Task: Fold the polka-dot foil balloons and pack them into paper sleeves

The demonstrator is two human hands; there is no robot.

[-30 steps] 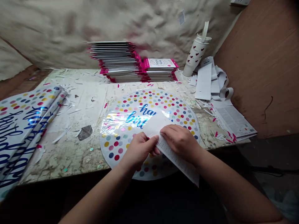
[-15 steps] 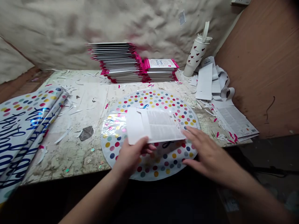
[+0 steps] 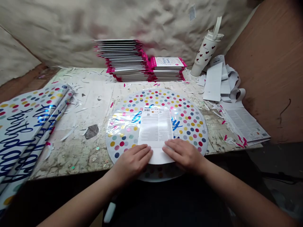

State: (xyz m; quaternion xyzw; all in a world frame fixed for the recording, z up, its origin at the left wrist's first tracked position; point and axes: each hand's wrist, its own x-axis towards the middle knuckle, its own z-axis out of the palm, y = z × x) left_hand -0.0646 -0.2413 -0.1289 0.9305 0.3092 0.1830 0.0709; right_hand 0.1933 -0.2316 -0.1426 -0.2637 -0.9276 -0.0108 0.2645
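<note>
A white paper envelope [image 3: 156, 126] lies over the middle of a round, flat foil balloon [image 3: 193, 121] with coloured dots and blue lettering. Small print and a barcode cover the envelope's upturned face; its plain white flap points towards me. My left hand [image 3: 133, 160] grips the flap end by the left edge, fingers on top. On the opposite edge my right hand [image 3: 186, 154] holds it the same way. Both thumbs are hidden. Part of the lettering is covered by the envelope.
Stacks of pink-edged envelopes [image 3: 129, 61] stand against the back wall. A white tumbler with hearts [image 3: 205, 53] is behind paper offcuts [image 3: 213, 82] at right. Printed sheets [image 3: 246, 123] lie at the right edge, folded dotted foil [image 3: 30, 123] at left. Paper scraps litter the table [image 3: 94, 94].
The envelope has turned from a slant, through crosswise, to upright with its flap towards me. My right hand let go, opened, and came back onto its right edge. The view shifted slightly.
</note>
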